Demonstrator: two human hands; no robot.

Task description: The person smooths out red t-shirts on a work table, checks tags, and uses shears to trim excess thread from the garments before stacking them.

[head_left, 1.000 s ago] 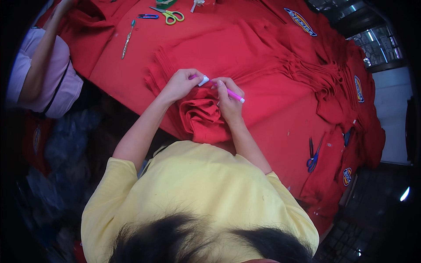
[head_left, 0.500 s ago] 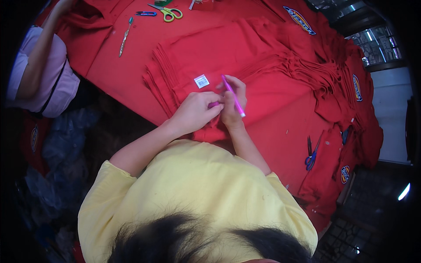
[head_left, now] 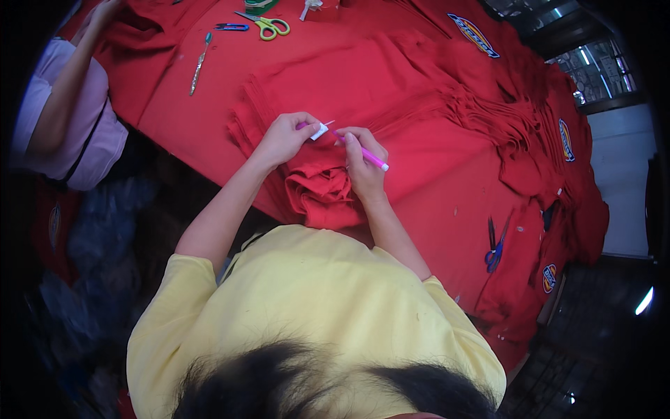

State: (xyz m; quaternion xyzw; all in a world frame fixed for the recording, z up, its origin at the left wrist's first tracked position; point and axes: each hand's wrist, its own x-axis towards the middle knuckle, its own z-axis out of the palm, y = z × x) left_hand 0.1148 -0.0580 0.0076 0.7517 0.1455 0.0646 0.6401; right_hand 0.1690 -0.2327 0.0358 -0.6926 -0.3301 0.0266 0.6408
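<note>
Head view: both hands were up near frame centre, over the red cloth. We had the left hand (head_left: 285,141) pinched on a short pink piece (head_left: 301,126), with a white tag (head_left: 319,132) at its fingertips. Couldn't tell whether the tag was gripped too or just resting there. Right hand (head_left: 364,149) was closed round a pink pen-like tool (head_left: 375,160), white end toward lower right, front end pointing at the tag.

Why like that: our read is a pencil-style grip for fine control, with the left set opposite so tag and tool sat close together. A bunched red fold (head_left: 321,187) lay just below the hands, near the yellow shirt (head_left: 314,293); flat red layers (head_left: 335,77) were stacked beyond. Yellow-handled scissors (head_left: 266,26), blue snips (head_left: 232,27) and a slim stick tool (head_left: 200,66) sat upper left of centre, likely parked off the working spot. Blue-handled scissors (head_left: 493,258) lay right of centre.

Containers: we saw a red box-like item (head_left: 328,11) at the top edge, cut off, contents unreadable. Bluish plastic (head_left: 105,223) at left might have been bags; too dark to tell what they held.
</note>
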